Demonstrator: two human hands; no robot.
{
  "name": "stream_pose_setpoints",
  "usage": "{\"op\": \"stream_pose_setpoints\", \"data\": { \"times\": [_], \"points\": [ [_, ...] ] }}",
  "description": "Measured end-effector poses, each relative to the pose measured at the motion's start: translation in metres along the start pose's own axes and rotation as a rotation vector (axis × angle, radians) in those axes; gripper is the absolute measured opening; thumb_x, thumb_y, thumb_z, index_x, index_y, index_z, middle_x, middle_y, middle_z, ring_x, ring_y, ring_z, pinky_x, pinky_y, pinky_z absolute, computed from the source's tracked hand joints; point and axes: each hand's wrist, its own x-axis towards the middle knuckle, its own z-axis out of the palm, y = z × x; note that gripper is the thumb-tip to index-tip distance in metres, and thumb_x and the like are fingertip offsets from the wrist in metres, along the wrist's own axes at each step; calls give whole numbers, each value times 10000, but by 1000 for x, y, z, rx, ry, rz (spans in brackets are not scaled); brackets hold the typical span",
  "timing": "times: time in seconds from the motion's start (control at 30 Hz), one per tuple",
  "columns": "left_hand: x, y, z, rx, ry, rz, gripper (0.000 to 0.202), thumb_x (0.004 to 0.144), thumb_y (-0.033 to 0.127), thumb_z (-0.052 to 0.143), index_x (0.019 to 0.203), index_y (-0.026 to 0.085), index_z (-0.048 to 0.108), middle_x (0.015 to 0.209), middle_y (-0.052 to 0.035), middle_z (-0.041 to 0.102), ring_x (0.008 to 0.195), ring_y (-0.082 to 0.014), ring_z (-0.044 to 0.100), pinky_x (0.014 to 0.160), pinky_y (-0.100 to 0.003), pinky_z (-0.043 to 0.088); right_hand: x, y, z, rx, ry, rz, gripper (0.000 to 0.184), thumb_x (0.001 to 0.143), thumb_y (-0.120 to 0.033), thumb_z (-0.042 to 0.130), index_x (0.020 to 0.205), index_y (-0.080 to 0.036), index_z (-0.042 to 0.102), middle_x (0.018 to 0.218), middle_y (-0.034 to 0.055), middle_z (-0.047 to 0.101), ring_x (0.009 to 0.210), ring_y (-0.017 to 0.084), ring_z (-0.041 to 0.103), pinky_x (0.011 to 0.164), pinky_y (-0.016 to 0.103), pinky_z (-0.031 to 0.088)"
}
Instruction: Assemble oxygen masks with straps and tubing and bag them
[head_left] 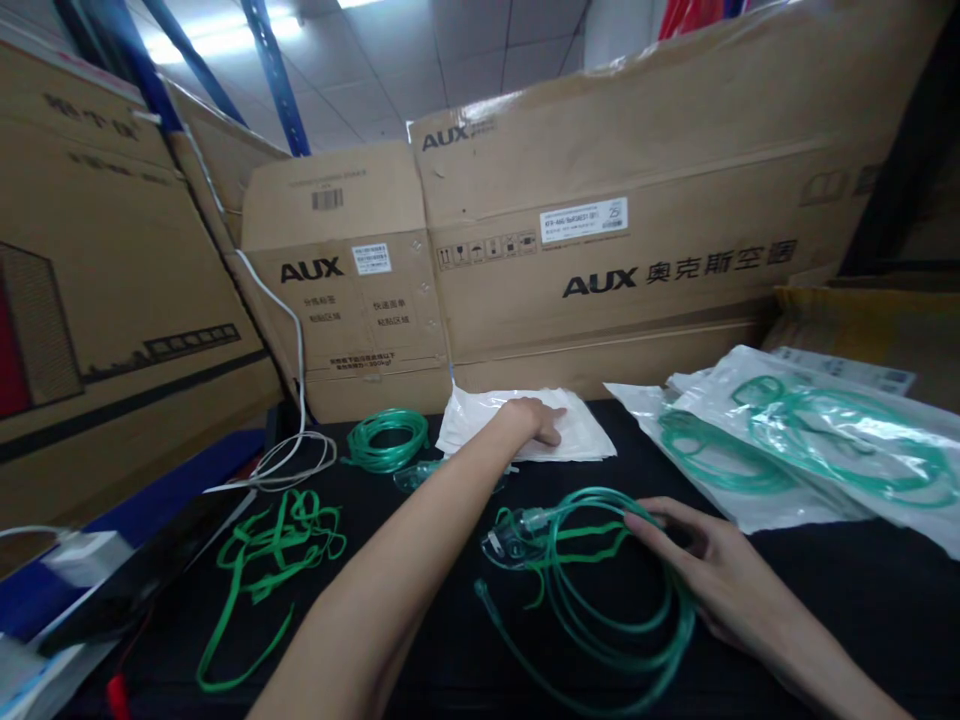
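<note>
Head view: glossy tubing (684, 635) (translucent green) forms loops.

Left forearm (397, 560): bare; extended diagonally forward, with the elbow placed behind and to the left of the fingers.
Left hand (535, 418): turned to the right and lowered; positioned farther forward than the right fingers.
Left fingers (558, 411): one is pointed rightward; the others are partly hidden.
Right forearm (814, 635): bare; slanted back and rightward from its fingers.
Right hand (705, 560): turned leftward.
Right thumb (651, 532): laid just below the fingers, in a pinch; a gap is left behind the tips.
</note>
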Motion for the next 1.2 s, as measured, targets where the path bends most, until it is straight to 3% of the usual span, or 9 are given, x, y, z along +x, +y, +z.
{"op": "stream_pose_setpoints", "data": {
  "times": [0.07,0.13,0.23,0.3,0.4,0.5,0.7,0.9,1.2],
  "points": [
    [-12,2,-6,-15,80,14,408,968,338,645,1339,181,577,1368,-123,590,1174,-278,622,980,-512,536,-1,-3,-2,-65,72,-2,724,709,-736,657,1159,-170,660,691,31,688,301,99,431,289,233,265],
    [-31,4,-11,-39,195,47,467,978,302,620,1422,200,517,1436,-132,559,1249,-294,592,1048,-522,489,-4,-6,-4,-117,163,-70,706,706,-706,661,1153,-161,690,920,102,740,356,112,493,317,269,349],
    [-75,8,-11,-94,392,106,532,1015,261,500,1536,248,388,1554,-97,476,1365,-273,520,1141,-433,411,-10,-10,-6,-215,293,-263,539,782,-612,639,1082,-175,735,1061,120,727,451,126,549,437,306,475],
    [-110,10,-2,-130,477,125,478,1039,304,441,1504,195,440,1512,-100,530,1338,-252,550,1136,-393,416,-13,-13,-6,-304,353,-422,412,861,-523,608,1070,-194,741,1059,98,715,488,126,556,528,317,519],
    [-155,8,24,-241,551,152,350,1030,380,487,1280,204,658,1266,-67,716,1193,-232,649,1074,-372,472,-14,-21,-3,-454,243,-639,253,963,-356,555,1061,-209,736,1051,79,705,638,153,645,628,297,541],
    [-179,2,55,-361,583,147,270,979,409,597,1159,249,720,1156,-34,755,1121,-232,674,1023,-382,503,-6,-29,7,-594,18,-787,212,988,-228,542,1079,-215,732,1060,76,707,873,196,710,772,294,562],
    [-181,4,90,-428,567,151,243,971,397,613,1137,245,704,1083,-36,749,1047,-242,655,972,-410,513,16,-41,31,-795,-161,-830,182,963,-189,625,1117,-204,722,1088,60,698,907,207,728,759,298,567],
    [-177,12,98,-443,598,167,124,936,254,634,1053,229,668,1068,-20,728,1029,-237,622,984,-408,472,18,-34,36,-763,-115,-855,110,986,-219,611,1044,-196,702,1017,48,693,873,178,703,745,264,525],
    [-180,13,105,-480,566,202,96,1023,298,545,1055,233,608,1073,-10,695,1022,-206,633,940,-358,440,16,-29,40,-806,-91,-987,117,1016,-263,568,980,-195,656,907,42,695,842,186,638,714,276,467]
  ]
}}
